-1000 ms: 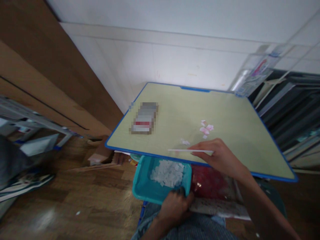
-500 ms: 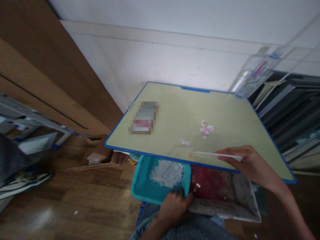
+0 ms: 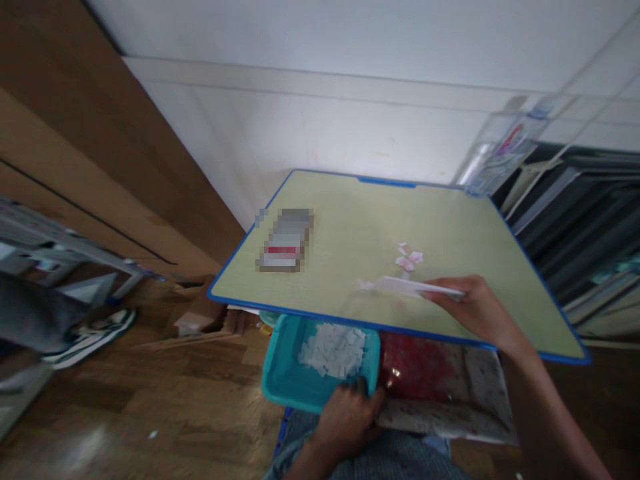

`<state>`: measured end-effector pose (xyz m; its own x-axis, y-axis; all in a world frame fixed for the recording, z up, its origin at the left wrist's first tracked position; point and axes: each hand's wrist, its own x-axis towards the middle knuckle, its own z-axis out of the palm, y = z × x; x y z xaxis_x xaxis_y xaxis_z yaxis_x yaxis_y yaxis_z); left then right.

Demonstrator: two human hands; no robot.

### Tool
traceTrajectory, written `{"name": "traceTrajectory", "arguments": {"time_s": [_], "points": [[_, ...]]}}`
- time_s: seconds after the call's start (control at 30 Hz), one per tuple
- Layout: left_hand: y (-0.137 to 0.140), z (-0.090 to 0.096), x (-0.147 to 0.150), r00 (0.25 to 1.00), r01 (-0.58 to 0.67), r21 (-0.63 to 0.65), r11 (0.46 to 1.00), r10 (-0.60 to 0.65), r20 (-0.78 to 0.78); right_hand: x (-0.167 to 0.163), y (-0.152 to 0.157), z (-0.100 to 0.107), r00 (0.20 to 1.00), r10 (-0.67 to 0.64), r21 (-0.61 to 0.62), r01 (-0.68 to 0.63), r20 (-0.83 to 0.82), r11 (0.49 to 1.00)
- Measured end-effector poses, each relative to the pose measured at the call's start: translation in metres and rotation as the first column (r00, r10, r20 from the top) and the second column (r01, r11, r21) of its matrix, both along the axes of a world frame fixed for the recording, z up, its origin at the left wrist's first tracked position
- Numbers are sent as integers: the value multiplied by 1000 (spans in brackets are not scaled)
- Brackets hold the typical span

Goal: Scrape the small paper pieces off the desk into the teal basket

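Observation:
My right hand (image 3: 467,300) pinches a thin, flat white card (image 3: 400,285) just above the table with the blue edge (image 3: 340,200). The card's left end is beside small white scraps (image 3: 366,285). Just beyond it lie several pink and white paper pieces (image 3: 409,259). At the front, my left hand (image 3: 349,408) is closed at the near right rim of a teal basin (image 3: 290,393). White paper bits (image 3: 334,350) form a pile inside the basin. The fingertips of the left hand are partly hidden.
A blurred-out phone-like object (image 3: 286,240) lies on the table's left side. A clear plastic bottle (image 3: 510,150) leans at the back right corner. Under the front edge is a red and grey stained surface (image 3: 425,373). Another person's shoe (image 3: 93,339) is at the left.
My right hand has moved left and slightly away from me, and the card now shows more of its face. My left hand stays at the basin. The other person's shoe has moved right.

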<state>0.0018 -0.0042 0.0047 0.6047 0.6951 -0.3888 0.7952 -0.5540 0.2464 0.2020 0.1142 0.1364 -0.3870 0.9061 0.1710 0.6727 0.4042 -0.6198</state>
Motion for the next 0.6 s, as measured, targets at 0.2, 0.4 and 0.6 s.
{"name": "traceTrajectory", "arguments": {"time_s": [0.2, 0.4, 0.6], "points": [[-1, -4, 0, 1000, -4, 15, 1000, 4, 5, 3, -5, -2, 998, -49, 42, 50, -30, 998], [-1, -5, 0, 1000, -4, 3, 1000, 4, 11, 8, -5, 1, 1000, 23, -26, -24, -19, 999], [-1, -3, 0, 1000, -12, 11, 1000, 12, -1, 8, 1, 0, 999, -30, 35, 30, -13, 999]]}}
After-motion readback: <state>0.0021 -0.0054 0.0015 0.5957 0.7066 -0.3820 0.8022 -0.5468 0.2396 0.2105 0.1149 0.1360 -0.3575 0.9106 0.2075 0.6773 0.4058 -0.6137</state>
